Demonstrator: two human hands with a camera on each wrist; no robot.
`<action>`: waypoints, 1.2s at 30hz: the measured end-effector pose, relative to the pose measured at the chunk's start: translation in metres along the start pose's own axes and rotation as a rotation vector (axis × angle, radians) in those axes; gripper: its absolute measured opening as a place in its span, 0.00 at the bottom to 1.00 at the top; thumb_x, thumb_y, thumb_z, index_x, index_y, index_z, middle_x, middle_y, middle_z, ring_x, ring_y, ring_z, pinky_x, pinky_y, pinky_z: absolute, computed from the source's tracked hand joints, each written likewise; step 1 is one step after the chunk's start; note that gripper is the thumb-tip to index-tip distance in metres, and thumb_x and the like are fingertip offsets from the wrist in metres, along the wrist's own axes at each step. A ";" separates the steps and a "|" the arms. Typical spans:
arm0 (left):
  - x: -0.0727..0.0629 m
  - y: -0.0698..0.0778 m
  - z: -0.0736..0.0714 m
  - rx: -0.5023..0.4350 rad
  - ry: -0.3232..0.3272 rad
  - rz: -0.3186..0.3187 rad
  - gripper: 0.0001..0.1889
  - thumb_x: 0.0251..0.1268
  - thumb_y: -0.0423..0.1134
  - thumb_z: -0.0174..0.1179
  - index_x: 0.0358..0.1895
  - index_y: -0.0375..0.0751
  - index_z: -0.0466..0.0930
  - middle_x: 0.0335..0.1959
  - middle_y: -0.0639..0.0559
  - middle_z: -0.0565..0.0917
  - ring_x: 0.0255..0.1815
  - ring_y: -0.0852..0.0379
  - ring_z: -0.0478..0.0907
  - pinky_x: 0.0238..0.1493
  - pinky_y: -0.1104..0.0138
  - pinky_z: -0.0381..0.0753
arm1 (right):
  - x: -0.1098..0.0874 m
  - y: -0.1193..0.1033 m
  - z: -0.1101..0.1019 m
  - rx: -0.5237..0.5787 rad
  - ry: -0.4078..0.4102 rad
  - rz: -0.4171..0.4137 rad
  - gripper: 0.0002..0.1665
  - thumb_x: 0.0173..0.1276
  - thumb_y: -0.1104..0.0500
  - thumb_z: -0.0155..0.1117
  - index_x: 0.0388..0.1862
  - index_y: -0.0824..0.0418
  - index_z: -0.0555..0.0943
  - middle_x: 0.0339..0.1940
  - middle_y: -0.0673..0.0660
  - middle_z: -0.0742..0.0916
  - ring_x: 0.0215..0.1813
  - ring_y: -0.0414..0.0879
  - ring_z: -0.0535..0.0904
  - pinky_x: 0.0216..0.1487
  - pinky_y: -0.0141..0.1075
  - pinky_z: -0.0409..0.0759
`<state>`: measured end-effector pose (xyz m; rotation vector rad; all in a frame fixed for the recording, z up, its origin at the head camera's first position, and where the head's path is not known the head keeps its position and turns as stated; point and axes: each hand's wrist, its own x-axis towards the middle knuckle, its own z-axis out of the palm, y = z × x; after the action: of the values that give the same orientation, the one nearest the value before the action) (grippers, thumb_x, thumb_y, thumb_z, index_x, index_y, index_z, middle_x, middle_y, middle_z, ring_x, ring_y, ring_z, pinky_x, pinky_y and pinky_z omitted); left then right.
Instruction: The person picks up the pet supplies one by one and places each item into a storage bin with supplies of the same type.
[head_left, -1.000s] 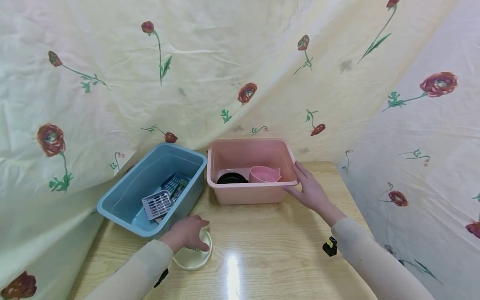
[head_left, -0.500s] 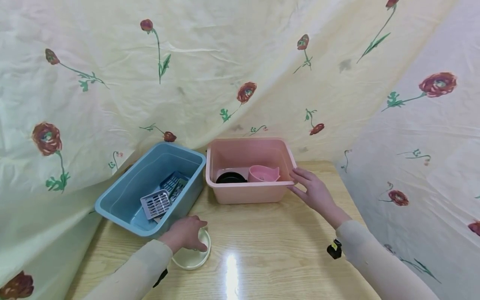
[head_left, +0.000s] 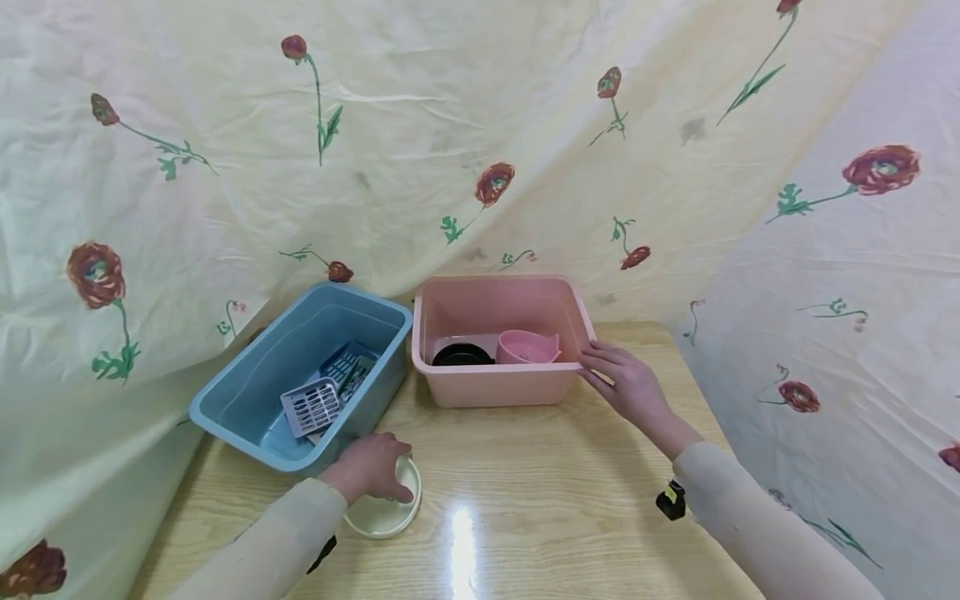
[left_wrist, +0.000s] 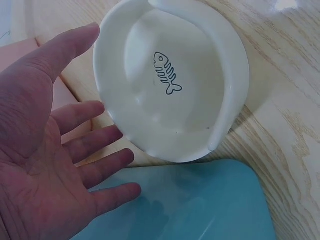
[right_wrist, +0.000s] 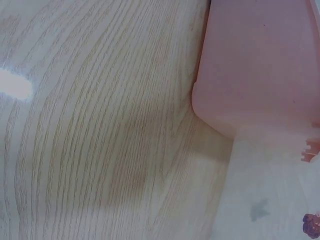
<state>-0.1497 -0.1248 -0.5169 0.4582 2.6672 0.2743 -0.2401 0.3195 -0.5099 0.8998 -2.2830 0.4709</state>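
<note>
A cream pet bowl [left_wrist: 195, 70] with a fish-skeleton drawing inside stands on the table, partly hidden under my left hand in the head view. Spread and relaxed, the fingers of my left hand [head_left: 372, 468] hover over it; in the left wrist view that hand lies beside the bowl's rim with its palm showing. At the front right corner of a pink bin [head_left: 498, 390], the fingertips of my right hand [head_left: 633, 392] rest on the rim, fingers fairly straight. Inside the bin lie a black round dish [head_left: 463, 355] and a pink bowl with pointed ears [head_left: 527, 347].
A blue bin [head_left: 292, 333] stands at the left, close to the left hand, with a grey slotted basket [head_left: 311, 408] and other slotted pieces inside. Flowered cloth [head_left: 420, 150] hangs behind and on both sides of the wooden table [head_left: 525, 500].
My right hand has shifted slightly right along the pink bin's corner, its thumb and fingers closer together. The left hand and the bowl have hardly moved.
</note>
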 end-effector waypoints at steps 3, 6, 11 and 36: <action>0.001 0.001 0.000 -0.001 -0.002 0.001 0.37 0.49 0.54 0.82 0.63 0.39 0.85 0.57 0.40 0.85 0.57 0.40 0.82 0.62 0.45 0.82 | 0.000 0.000 0.000 -0.005 -0.003 -0.025 0.41 0.83 0.34 0.48 0.50 0.69 0.91 0.49 0.67 0.92 0.56 0.66 0.89 0.54 0.61 0.87; 0.000 0.001 -0.002 -0.009 -0.009 -0.007 0.37 0.49 0.54 0.82 0.63 0.39 0.85 0.57 0.40 0.85 0.58 0.40 0.81 0.63 0.45 0.82 | 0.002 0.001 -0.001 -0.007 -0.007 -0.049 0.40 0.83 0.35 0.48 0.49 0.69 0.91 0.48 0.67 0.93 0.55 0.65 0.89 0.53 0.61 0.87; 0.002 0.001 -0.004 -0.015 -0.023 -0.021 0.37 0.49 0.54 0.82 0.63 0.39 0.85 0.56 0.40 0.84 0.57 0.41 0.81 0.63 0.46 0.82 | 0.006 0.002 0.000 0.009 0.000 -0.077 0.40 0.84 0.36 0.49 0.47 0.69 0.91 0.46 0.67 0.93 0.53 0.66 0.90 0.51 0.60 0.88; 0.007 0.000 0.002 -0.033 -0.051 -0.031 0.35 0.49 0.56 0.82 0.61 0.44 0.87 0.57 0.42 0.85 0.57 0.43 0.81 0.61 0.45 0.83 | 0.010 0.007 0.007 0.004 0.001 -0.145 0.23 0.77 0.43 0.69 0.43 0.63 0.92 0.44 0.61 0.94 0.48 0.60 0.92 0.51 0.59 0.89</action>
<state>-0.1548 -0.1219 -0.5215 0.4080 2.6134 0.2927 -0.2533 0.3157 -0.5091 1.0585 -2.1976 0.4115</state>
